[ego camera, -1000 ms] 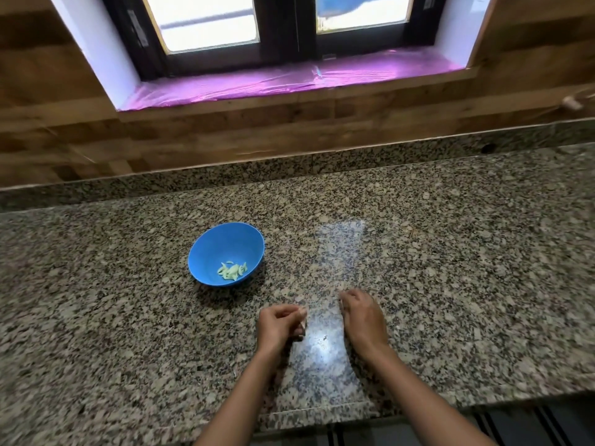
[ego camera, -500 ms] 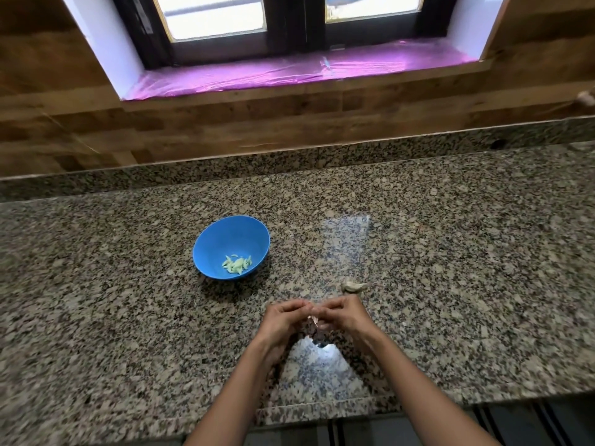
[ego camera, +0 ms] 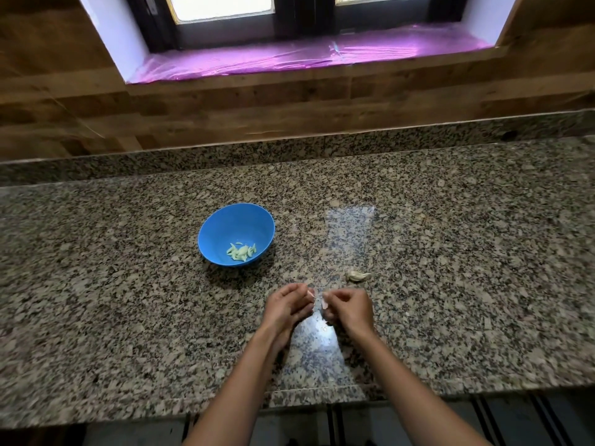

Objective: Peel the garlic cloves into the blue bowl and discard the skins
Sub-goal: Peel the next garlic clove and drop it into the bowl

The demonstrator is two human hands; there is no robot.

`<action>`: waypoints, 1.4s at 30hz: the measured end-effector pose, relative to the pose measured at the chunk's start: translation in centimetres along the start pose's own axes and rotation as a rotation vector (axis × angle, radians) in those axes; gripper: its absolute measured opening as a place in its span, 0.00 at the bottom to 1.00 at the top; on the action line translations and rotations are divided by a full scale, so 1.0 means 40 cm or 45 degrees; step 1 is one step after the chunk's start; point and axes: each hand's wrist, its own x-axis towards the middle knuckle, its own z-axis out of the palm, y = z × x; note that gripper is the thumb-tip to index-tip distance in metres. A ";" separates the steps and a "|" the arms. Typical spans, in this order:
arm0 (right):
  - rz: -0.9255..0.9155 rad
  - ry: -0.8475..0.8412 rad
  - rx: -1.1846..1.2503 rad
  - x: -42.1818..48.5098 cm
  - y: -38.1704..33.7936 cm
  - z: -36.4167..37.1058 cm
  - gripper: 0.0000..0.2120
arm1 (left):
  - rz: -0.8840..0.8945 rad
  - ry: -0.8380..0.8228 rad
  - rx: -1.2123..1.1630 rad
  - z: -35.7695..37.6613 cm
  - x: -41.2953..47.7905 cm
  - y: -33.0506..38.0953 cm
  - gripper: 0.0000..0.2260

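Clove pinched by left hand, right hand — now slightly farther apart.

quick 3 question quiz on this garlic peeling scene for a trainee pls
1. Multiple choice: what lies in the blue bowl? A) peeled cloves B) dry skins C) nothing
2. True or false: the left hand and right hand rest flat and far apart on the countertop.
3. Fill in: the loose clove lies on the countertop just beyond the ____ hand.
Key: 1 A. 2 false, both pinch a small garlic piece between their fingers. 3 right.
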 end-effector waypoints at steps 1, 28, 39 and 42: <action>-0.148 0.082 -0.289 -0.002 0.001 -0.007 0.04 | 0.006 0.035 0.038 -0.006 0.002 0.004 0.03; -0.740 -0.330 -1.335 -0.029 0.112 0.005 0.28 | 0.867 0.098 2.188 -0.055 0.020 0.021 0.07; -0.402 -0.423 -0.345 0.013 0.021 0.005 0.12 | 0.455 -0.142 1.068 -0.006 -0.022 0.061 0.10; -0.298 -0.570 -0.274 0.029 -0.010 -0.020 0.07 | 0.554 -0.037 1.207 -0.010 -0.022 0.064 0.08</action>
